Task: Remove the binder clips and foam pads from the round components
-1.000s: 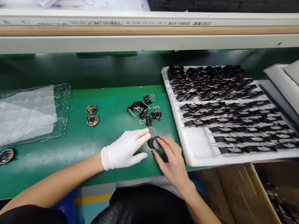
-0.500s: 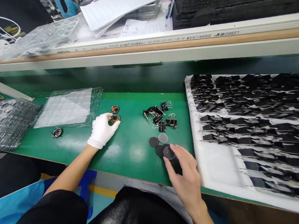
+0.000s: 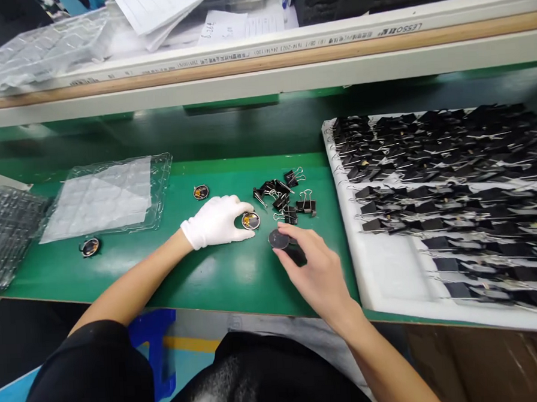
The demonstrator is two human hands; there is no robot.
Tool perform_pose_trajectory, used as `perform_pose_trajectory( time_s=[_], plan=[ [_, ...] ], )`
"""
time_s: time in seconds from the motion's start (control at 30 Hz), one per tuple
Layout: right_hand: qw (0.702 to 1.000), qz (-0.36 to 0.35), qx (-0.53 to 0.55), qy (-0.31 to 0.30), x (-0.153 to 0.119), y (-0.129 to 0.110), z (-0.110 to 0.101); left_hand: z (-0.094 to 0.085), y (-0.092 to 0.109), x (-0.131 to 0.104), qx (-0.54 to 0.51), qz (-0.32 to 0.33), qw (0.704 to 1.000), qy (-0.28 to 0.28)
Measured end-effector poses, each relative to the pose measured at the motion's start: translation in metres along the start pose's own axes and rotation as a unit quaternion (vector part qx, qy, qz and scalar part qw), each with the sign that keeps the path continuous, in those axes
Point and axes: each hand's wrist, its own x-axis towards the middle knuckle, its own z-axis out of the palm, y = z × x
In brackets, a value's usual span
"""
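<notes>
The white-gloved left hand [image 3: 218, 221] is pinching a round, silver-rimmed part [image 3: 250, 220] near centre; the bare right hand [image 3: 319, 261] is pinching a dark disc [image 3: 279, 239] at six, still unjoined. Two similar parts [image 3: 201, 192] are lying towards nine; black binder clips [image 3: 427, 144] are mostly filling a white foam tray [image 3: 347, 233] at three o'clock.

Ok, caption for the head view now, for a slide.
Gloved left hand at a round part, bare right hand gripping a dark disc, binder clips nearby.

Three round parts [image 3: 251, 221], one dark disc [image 3: 278, 239], one foam tray [image 3: 398, 266]; binder clips [image 3: 305, 205] overlap, uncountable.
</notes>
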Motion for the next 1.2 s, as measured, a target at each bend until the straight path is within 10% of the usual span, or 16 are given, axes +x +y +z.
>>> perform_pose_trajectory(
  time_s=[0.27, 0.6, 0.97, 1.2],
  plan=[
    [0.99, -0.009, -0.091, -0.104, 0.02, -0.006, 0.017, 0.024, 0.007, -0.003, -0.05, 0.002, 0.994, 0.099],
    [0.953, -0.045, -0.203, -0.22, 0.041, -0.007, 0.037, 0.018, 0.002, -0.009, -0.06, 0.031, 0.997, 0.037],
    [0.923, -0.09, -0.299, -0.225, 0.043, -0.008, 0.021, 0.023, 0.0, -0.01, -0.055, 0.046, 0.996, 0.059],
    [0.947, -0.027, -0.306, -0.095, 0.087, 0.003, 0.011, 0.024, 0.006, -0.012, -0.052, 0.032, 0.994, 0.087]
  ],
)
